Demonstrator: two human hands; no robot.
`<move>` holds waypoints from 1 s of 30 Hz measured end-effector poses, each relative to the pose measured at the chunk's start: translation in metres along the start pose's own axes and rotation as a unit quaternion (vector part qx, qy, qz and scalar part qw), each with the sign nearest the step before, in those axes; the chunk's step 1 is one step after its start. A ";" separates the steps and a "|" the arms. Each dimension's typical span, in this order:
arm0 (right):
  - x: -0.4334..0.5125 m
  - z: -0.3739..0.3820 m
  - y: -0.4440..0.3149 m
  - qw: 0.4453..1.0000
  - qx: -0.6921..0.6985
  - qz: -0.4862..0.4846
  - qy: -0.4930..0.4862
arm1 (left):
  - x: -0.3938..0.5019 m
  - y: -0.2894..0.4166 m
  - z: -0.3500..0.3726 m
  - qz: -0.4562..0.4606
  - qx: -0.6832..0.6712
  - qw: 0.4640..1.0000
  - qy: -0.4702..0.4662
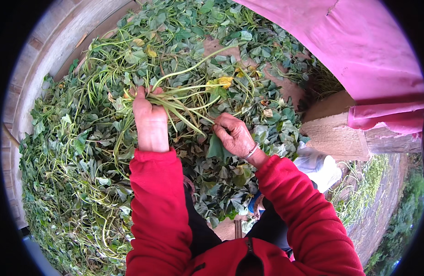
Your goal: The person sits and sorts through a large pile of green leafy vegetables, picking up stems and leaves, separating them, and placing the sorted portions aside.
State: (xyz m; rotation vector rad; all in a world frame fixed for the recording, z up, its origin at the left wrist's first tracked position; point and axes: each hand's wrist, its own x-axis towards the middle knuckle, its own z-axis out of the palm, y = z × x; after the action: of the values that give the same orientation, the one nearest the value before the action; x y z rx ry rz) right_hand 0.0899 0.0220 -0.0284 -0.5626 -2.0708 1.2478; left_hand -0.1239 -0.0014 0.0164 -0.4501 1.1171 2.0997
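A loose bundle of pale green leaf stalks [179,100] is gripped in my left hand [149,108], above a deep heap of cut leafy vines [80,145]. The stalks fan out to the right, and a yellowed leaf [225,82] shows near the end of one. Just right of the bundle, thumb and forefinger of my right hand [234,134] pinch together at the end of a thin stalk. Directly under those fingers hangs a broad green leaf [217,148]; whether it joins the pinched stalk is unclear. A bangle circles my right wrist.
Brickwork with a pale ledge [51,45] curves along the left. Pink cloth [363,45] hangs at upper right over a wooden block [336,138]. A whitish plastic bag [320,169] lies beside my right forearm. More stalks [360,189] lie on the ground at right.
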 end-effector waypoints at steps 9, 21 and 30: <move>-0.004 -0.002 0.008 0.938 0.222 0.233 0.131 | -0.013 -0.006 0.000 -0.016 -0.020 0.996 -0.087; -0.005 -0.049 -0.026 0.980 0.123 0.153 -0.036 | -0.038 -0.026 0.017 0.116 0.147 0.966 -0.175; 0.017 -0.053 -0.049 0.997 -0.023 0.016 0.070 | -0.072 -0.080 0.020 0.223 0.435 0.822 -0.293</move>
State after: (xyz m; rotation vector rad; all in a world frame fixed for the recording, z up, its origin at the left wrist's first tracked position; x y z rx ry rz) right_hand 0.1148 0.0428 0.0383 -0.6873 -1.9855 1.1473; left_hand -0.0162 0.0149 0.0233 0.9096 1.6982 1.6064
